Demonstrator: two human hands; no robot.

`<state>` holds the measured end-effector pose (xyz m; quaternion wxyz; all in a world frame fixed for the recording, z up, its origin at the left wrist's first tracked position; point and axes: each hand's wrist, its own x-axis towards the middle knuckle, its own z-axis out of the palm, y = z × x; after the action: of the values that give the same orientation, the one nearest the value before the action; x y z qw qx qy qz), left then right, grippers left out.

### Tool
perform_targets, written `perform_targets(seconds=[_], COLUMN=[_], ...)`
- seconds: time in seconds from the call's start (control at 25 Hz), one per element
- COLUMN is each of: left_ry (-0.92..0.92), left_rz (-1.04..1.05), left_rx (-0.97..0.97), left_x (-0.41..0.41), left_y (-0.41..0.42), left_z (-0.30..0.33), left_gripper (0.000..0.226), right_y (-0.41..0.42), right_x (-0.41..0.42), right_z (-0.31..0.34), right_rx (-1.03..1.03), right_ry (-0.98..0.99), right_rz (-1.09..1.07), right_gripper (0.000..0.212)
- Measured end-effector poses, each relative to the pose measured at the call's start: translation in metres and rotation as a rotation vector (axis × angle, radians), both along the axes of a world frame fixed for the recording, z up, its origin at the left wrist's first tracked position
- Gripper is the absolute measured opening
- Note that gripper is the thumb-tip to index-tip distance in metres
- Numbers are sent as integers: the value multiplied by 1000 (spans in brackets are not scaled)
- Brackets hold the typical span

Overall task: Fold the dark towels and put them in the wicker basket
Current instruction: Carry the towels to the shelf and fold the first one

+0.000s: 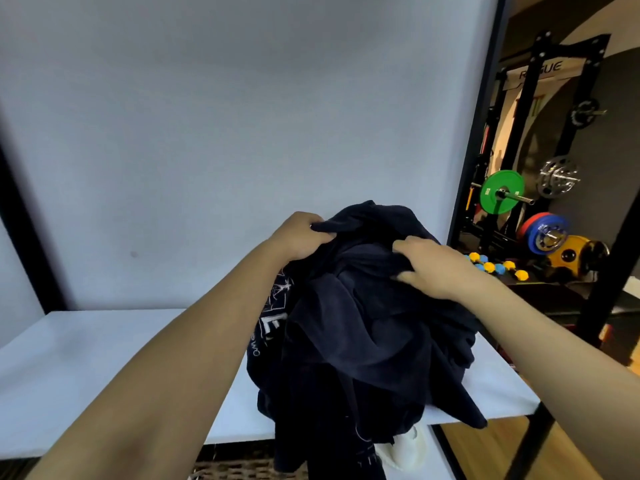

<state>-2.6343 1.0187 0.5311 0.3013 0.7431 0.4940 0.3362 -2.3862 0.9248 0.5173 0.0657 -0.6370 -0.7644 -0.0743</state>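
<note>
Table (86, 358), white and set against a white backdrop, filled the left of what we saw. We had our left hand (299, 237) raised above it, fingers curled into the upper left fold of the dark towels (363, 341). The towels hung as 1 bunched, navy mass between our 2 hands, the lower part draping over the table's front edge; white printed lettering showed on its left side. Below that edge we could make out a strip of the wicker basket (235, 469), well beneath the cloth, with something white (408, 448) just beside the hanging hem. Our right hand (436, 268) pinched a fold on the upper right of the bundle. Beyond it stood a black weight rack (526, 133) with a green plate (500, 192).
</note>
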Motion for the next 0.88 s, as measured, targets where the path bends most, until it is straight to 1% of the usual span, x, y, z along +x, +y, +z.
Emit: perform_targets(seconds=[0.04, 0.08, 0.16, 0.2, 0.24, 0.28, 0.36, 0.4, 0.44, 0.48, 0.56, 0.6, 0.68, 0.76, 0.8, 0.84, 0.88], left_ry=[-12, -60, -232, -310, -343, -318, -167, -130, -153, -220, -322, -318, -237, -150, -145, -164, -182], left_rz=[3, 33, 149, 184, 178, 129, -42, -131, -198, -238, -290, -308, -295, -238, -211, -197, -202], left_rx=[-18, -17, 48, 67, 48, -6, -118, -141, -142, -138, -142, -137, -82, -12, 3, 2, -12], left_x=[-4, -10, -24, -30, -34, -36, -36, -35, -34, -31, -22, -16, -7, -8, -15, -25, -35], left_y=[-1, -1, -2, -4, -11, -19, -33, -39, -45, -48, -57, -62, -68, -65, -63, -61, -59], left_z=[0, 3, 12, 16, 19, 20, 15, 10, 7, 6, 11, 15, 18, 13, 10, 8, 7], left_gripper=[16, 15, 13, 12, 14, 19, 35, 47, 55, 54, 45, 44, 36, 30, 28, 27, 25], right_y=[1, 4, 9, 10, 10, 12, 19, 19, 18, 16, 9, 6, 3, 4, 3, -2, -8], right_x=[5, 10, 18, 19, 15, 10, -4, -13, -21, -30, -51, -59, -71, -68, -61, -53, -44], right_z=[4, 12, 44, 62, 77, 85, 86, 83, 81, 80, 88, 91, 85, 62, 48, 34, 21], right_rx=[70, 182, 439, 527, 582, 605, 577, 549, 524, 511, 512, 508, 476, 398, 350, 292, 226], right_ry=[190, 380, 652, 770, 860, 926, 1039, 1071, 1075, 1075, 1070, 1053, 939, 822, 801, 792, 765], right_rz=[42, 61, 14, -14, -34, -44, -35, -22, 5, 49, 138, 168, 175, 90, 53, 45, 70], right_gripper=[18, 16, 13, 10, 10, 14, 20, 20, 20, 21, 23, 23, 24, 17, 13, 15, 22])
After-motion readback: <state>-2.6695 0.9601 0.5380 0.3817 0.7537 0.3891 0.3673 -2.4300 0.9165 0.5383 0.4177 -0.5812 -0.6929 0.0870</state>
